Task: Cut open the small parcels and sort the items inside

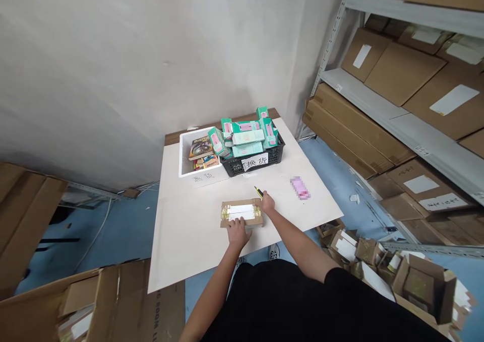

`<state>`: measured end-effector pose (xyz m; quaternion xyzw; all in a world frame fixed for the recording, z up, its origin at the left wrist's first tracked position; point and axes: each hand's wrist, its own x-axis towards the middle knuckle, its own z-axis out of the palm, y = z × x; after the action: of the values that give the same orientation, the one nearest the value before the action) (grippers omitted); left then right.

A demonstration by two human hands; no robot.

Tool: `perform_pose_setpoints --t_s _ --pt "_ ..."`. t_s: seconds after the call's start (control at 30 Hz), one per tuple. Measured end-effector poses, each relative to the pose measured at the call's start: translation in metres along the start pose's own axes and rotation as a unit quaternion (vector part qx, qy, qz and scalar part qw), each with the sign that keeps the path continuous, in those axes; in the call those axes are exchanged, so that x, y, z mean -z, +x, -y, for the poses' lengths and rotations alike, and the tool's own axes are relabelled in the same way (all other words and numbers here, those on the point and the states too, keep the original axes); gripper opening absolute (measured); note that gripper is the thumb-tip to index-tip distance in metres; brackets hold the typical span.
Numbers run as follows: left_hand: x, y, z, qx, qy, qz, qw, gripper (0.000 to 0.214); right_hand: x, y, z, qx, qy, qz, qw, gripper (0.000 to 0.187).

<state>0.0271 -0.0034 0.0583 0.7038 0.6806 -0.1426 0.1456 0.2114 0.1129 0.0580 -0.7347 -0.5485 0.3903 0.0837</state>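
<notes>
A small cardboard box point(242, 202) with a white label and yellowish tape lies flat near the middle of the white-topped table point(189, 246). My left hand point(238, 232) grips its near edge, with the fingers over the label's lower side. At the box's right end, my right hand point(266, 203) is closed around a slim yellow-and-black utility knife point(258, 192), which points away to the upper left. The tip is too small to make out clearly.
Behind the box stand a white foam bin point(204, 177) holding books and a black basket point(278, 155) heaped with green-and-pink boxes. A pixelated pink item point(300, 188) lies to the right. Carton shelves point(378, 100) line the right side; opened cartons point(416, 284) cover the floor below.
</notes>
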Motion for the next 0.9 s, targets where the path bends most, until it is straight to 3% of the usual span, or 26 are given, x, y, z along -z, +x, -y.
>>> perform_pose_setpoints --t_s 0.1,0.2,0.33,0.43,0.7,0.9 --pt "0.013 0.012 0.013 -0.029 -0.014 -0.010 0.999 0.077 0.003 0.004 -0.002 -0.002 0.024 0.001 1.000 0.040" --pt "0.019 0.030 0.025 -0.066 -0.027 0.026 0.997 0.079 0.006 -0.003 -0.024 -0.013 0.072 0.012 0.997 0.037" --pt "0.010 0.043 0.024 -0.064 -0.033 0.045 0.996 0.081 0.006 -0.023 -0.064 -0.048 0.176 0.044 0.982 0.050" --pt "0.001 0.043 0.018 -0.053 -0.033 0.040 0.997 0.085 0.002 -0.032 -0.080 -0.066 0.159 0.074 0.982 0.053" --pt "0.003 0.042 0.018 -0.044 -0.026 0.055 0.997 0.083 0.000 -0.023 -0.068 -0.044 0.073 0.100 0.991 0.058" --pt "0.003 0.042 0.018 -0.048 -0.009 0.055 0.997 0.081 0.004 -0.034 -0.071 -0.027 0.041 0.119 0.992 0.062"
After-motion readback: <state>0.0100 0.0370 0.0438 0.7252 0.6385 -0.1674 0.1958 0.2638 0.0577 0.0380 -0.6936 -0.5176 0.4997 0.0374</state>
